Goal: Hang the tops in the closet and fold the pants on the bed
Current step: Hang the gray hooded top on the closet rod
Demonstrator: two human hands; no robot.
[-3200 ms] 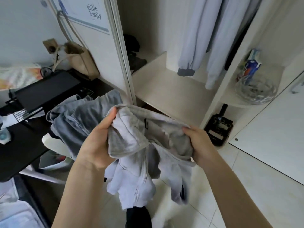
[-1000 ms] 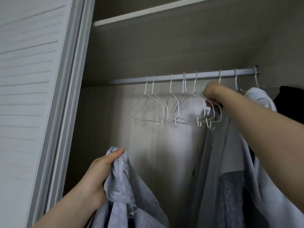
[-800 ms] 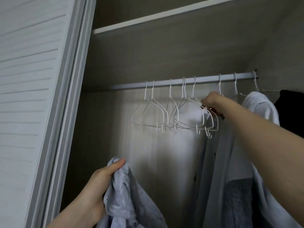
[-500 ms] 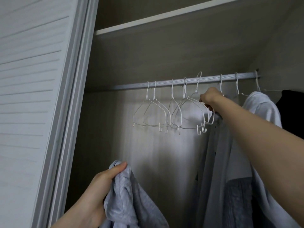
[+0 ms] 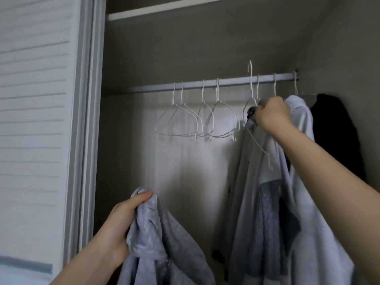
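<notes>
Louvred sliding door [image 5: 33, 120] at left; shelf edge [image 5: 156, 12] up top.

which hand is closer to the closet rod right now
Right. The right hand is raised just under the closet rod, gripping a white hanger. The left hand is far below it, holding the grey hoodie.

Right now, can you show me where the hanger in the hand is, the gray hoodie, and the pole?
hanger [image 5: 251, 85], head view, on its thin neck below the hook, lifted above the pole.
gray hoodie [image 5: 156, 239], head view, on the bunched cloth beside the left hand.
pole [image 5: 232, 82], head view, on a bare stretch between hooks.
</notes>
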